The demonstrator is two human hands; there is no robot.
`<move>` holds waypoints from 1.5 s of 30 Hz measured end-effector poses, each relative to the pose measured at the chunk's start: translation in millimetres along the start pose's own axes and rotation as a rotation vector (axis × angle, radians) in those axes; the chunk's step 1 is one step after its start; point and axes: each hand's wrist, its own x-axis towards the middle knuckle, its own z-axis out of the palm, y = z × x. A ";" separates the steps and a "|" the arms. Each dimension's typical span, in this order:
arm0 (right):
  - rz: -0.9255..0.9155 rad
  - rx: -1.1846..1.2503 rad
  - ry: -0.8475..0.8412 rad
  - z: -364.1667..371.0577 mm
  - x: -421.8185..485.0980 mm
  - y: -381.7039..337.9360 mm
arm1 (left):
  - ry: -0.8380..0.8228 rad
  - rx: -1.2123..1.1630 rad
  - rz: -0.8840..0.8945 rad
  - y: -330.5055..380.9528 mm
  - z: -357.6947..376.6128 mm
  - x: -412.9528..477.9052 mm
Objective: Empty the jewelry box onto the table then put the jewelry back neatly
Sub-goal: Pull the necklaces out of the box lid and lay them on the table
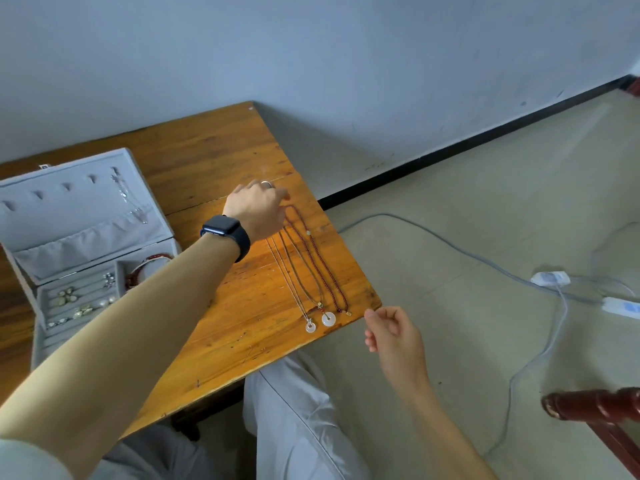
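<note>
An open grey jewelry box (20,285) stands at the left of the wooden table (214,157). Its tray holds several earrings (74,303) and a red bracelet (145,266); a thin chain (130,200) hangs in the lid. Three necklaces lie stretched side by side near the table's right edge: a dark red beaded one (323,261) and two thin chains with white disc pendants (328,319) (310,327). My left hand (258,211), with a dark watch and a ring, pinches the far ends of the necklaces. My right hand (393,336) hovers off the table corner, fingers loosely curled, holding nothing.
The table's right edge and near corner lie just beside the pendants. Grey cables and white power adapters (550,278) run over the beige floor at the right. A dark red wooden furniture part (595,407) is at the lower right. My grey trousers (294,410) show below the table.
</note>
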 end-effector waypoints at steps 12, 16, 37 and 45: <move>-0.719 -0.797 -0.152 33.6 -10.5 -55.7 | 0.079 -0.095 -0.137 -12.3 -19.1 -127.3; -0.820 -0.932 -0.213 61.0 -7.2 -67.7 | 0.114 -0.130 -0.202 -27.1 -15.5 -164.0; -0.988 -1.037 -0.423 248.5 29.7 -133.5 | 0.323 -0.197 -0.558 -171.1 1.8 -232.4; -1.124 -0.975 -0.257 303.2 63.9 -156.7 | 0.297 -0.130 -0.598 -199.3 38.6 -229.5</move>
